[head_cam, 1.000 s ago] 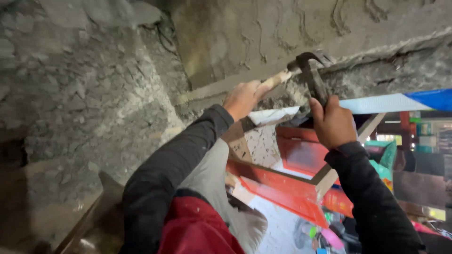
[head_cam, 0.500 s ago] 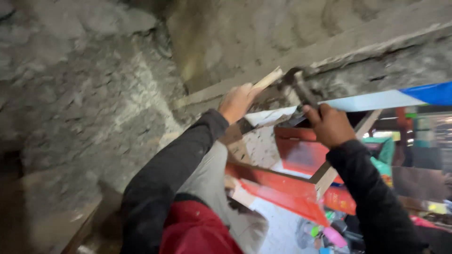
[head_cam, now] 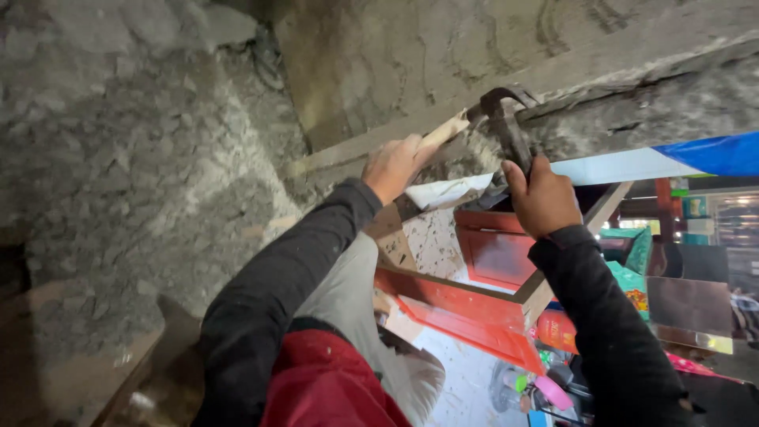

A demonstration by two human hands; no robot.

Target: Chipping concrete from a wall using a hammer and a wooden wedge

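Note:
My left hand [head_cam: 392,166] grips a pale wooden piece [head_cam: 444,130] that points up and right against the rough concrete ledge [head_cam: 617,87]. My right hand [head_cam: 544,198] is closed around the dark handle of a curved metal claw tool [head_cam: 506,130]. The tool's hooked head sits at the seam under the concrete, right beside the tip of the wooden piece. Both arms wear dark sleeves. A white scrap [head_cam: 447,190] hangs between the two hands.
Crumbly grey concrete wall [head_cam: 142,174] fills the left. Below the hands stands a red wooden frame [head_cam: 474,300]. A blue tarp [head_cam: 711,150] and colourful goods [head_cam: 632,269] lie at the right. A brown plank [head_cam: 134,379] runs along the lower left.
The view has shifted slightly. My left hand and the wooden piece have stayed at the seam, and the claw tool has tilted a little while still hooked there.

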